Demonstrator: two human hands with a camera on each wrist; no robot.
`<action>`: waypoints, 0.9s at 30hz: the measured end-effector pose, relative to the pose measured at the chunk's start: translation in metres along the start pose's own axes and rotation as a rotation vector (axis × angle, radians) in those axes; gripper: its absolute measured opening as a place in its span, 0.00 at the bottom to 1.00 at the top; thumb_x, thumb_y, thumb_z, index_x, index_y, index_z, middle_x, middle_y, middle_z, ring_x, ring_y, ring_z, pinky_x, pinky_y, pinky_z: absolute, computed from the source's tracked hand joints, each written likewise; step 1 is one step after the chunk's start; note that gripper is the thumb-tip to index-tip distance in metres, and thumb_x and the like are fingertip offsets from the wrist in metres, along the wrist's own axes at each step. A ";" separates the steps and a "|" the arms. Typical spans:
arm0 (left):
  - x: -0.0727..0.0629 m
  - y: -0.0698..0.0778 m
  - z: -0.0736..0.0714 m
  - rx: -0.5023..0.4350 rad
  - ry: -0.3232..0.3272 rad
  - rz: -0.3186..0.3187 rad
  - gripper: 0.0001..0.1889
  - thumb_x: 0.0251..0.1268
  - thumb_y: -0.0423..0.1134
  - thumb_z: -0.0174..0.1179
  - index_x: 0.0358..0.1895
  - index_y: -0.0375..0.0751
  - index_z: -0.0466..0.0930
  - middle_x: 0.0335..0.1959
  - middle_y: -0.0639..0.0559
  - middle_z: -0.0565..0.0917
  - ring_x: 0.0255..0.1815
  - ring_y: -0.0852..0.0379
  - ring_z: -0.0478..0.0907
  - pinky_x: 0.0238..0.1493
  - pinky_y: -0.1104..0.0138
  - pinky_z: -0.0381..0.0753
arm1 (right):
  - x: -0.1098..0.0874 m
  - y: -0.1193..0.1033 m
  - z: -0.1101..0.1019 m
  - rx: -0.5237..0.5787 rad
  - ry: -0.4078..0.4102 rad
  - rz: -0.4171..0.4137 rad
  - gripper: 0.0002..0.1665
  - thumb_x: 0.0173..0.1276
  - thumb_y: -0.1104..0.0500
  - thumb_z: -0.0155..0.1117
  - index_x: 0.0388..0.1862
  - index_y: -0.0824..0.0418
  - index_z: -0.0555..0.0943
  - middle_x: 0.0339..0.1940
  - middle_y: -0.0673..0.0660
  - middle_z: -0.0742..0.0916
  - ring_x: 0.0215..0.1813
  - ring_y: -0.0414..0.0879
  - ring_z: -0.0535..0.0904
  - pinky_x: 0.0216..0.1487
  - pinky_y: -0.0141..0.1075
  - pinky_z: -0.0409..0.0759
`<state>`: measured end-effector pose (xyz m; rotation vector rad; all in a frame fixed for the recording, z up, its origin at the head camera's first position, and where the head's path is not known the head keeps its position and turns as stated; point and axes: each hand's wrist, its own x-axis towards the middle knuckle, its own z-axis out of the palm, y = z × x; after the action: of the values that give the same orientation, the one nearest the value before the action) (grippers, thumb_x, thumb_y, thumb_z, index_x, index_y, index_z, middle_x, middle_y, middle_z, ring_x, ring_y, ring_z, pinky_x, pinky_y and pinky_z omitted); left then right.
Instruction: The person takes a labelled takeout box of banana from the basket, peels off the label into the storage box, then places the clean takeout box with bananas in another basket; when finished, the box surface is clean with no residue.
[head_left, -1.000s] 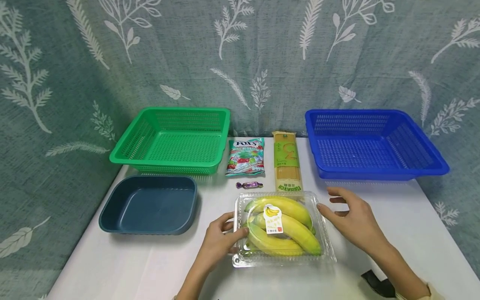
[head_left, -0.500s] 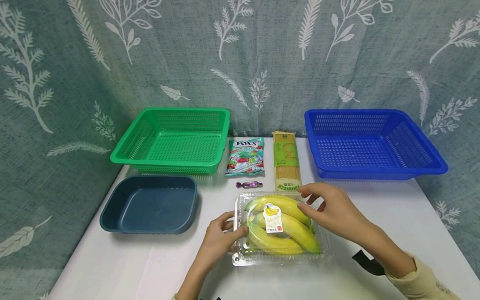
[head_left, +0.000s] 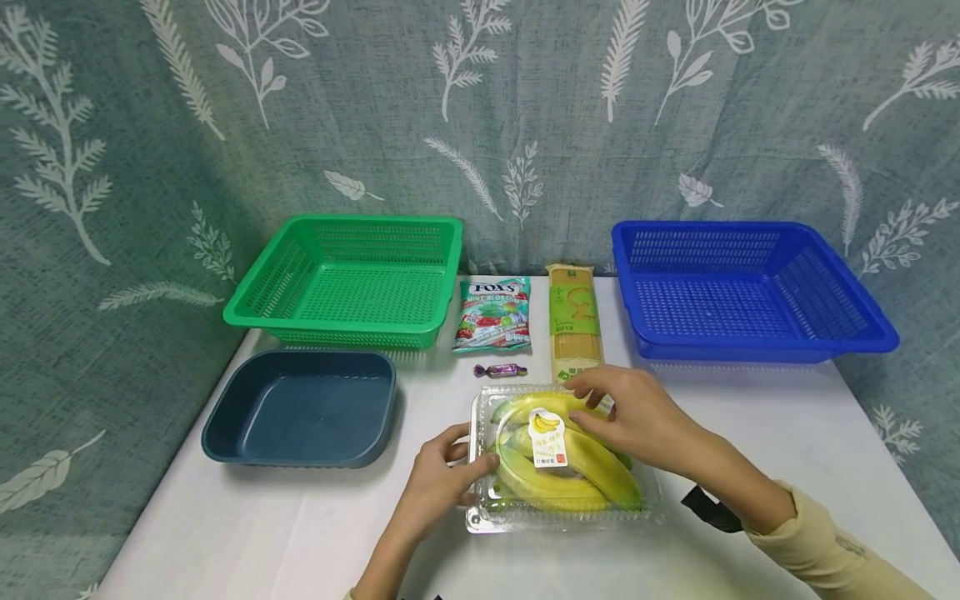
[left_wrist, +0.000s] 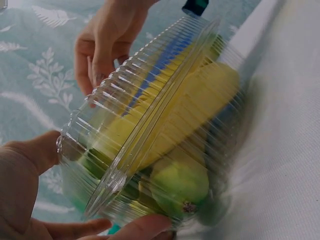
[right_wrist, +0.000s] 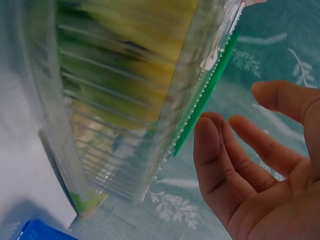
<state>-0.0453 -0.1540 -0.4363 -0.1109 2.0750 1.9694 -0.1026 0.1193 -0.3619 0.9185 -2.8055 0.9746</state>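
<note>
A clear plastic clamshell box [head_left: 562, 523] of bananas [head_left: 600, 467] sits at the near middle of the table, with a white label [head_left: 549, 437] on its lid. My left hand [head_left: 442, 479] grips its left side, thumb over the lid edge and fingers lower down; the left wrist view shows thumb and fingers [left_wrist: 145, 227] on either side of the box. Above the lid's right half hovers my right hand [head_left: 637, 417], fingers loosely bent and holding nothing. In the right wrist view, a gap shows between these fingertips [right_wrist: 206, 132] and the lid.
Behind the box lie a purple wrapped candy [head_left: 500, 371], a FOX'S candy bag [head_left: 492, 315] and a pack of noodles [head_left: 574, 321]. A green basket [head_left: 337, 329] and a dark blue-grey tub [head_left: 300, 454] stand left, a blue basket [head_left: 757, 346] at back right. Patterned cloth hangs behind.
My right hand has moved left from beside the box to over its lid. The left hand and the box have stayed in place.
</note>
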 end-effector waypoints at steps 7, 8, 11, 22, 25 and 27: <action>0.003 0.001 0.001 -0.005 -0.013 -0.004 0.33 0.63 0.39 0.68 0.69 0.31 0.68 0.48 0.39 0.85 0.37 0.50 0.85 0.30 0.55 0.87 | 0.006 -0.004 0.003 -0.038 -0.033 0.000 0.14 0.64 0.59 0.72 0.50 0.57 0.86 0.39 0.49 0.87 0.38 0.41 0.82 0.38 0.37 0.80; 0.003 0.001 0.001 -0.007 -0.015 -0.004 0.33 0.63 0.39 0.68 0.69 0.31 0.68 0.48 0.39 0.85 0.37 0.50 0.86 0.30 0.55 0.87 | 0.008 -0.004 0.004 -0.040 -0.037 -0.002 0.14 0.64 0.59 0.72 0.50 0.56 0.86 0.40 0.49 0.87 0.38 0.41 0.82 0.38 0.38 0.80; 0.004 0.001 0.001 -0.008 -0.013 -0.007 0.34 0.63 0.39 0.68 0.70 0.31 0.67 0.48 0.39 0.85 0.37 0.50 0.86 0.30 0.55 0.87 | 0.012 -0.006 0.006 -0.038 -0.055 -0.001 0.14 0.65 0.58 0.72 0.50 0.56 0.86 0.41 0.48 0.87 0.39 0.41 0.82 0.40 0.38 0.80; 0.003 0.000 0.003 -0.029 -0.018 -0.022 0.35 0.62 0.38 0.69 0.70 0.29 0.66 0.49 0.39 0.84 0.36 0.50 0.86 0.30 0.55 0.87 | 0.019 -0.011 0.010 -0.058 -0.154 -0.010 0.15 0.66 0.58 0.71 0.50 0.59 0.85 0.46 0.51 0.88 0.42 0.43 0.83 0.43 0.38 0.82; 0.003 -0.001 0.003 -0.039 -0.014 -0.023 0.35 0.62 0.38 0.68 0.70 0.29 0.66 0.49 0.39 0.85 0.36 0.50 0.86 0.30 0.55 0.87 | 0.020 -0.013 0.008 -0.083 -0.186 -0.025 0.15 0.67 0.57 0.70 0.51 0.59 0.85 0.46 0.51 0.87 0.43 0.45 0.84 0.44 0.39 0.82; 0.003 -0.001 0.004 -0.048 -0.013 -0.024 0.34 0.62 0.37 0.68 0.70 0.29 0.66 0.49 0.39 0.85 0.36 0.50 0.86 0.31 0.55 0.87 | 0.021 -0.015 0.007 -0.097 -0.200 -0.042 0.15 0.67 0.57 0.70 0.52 0.59 0.85 0.45 0.52 0.87 0.43 0.46 0.84 0.44 0.40 0.82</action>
<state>-0.0470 -0.1499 -0.4379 -0.1318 2.0096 2.0010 -0.1108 0.0947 -0.3539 1.1142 -2.9503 0.7734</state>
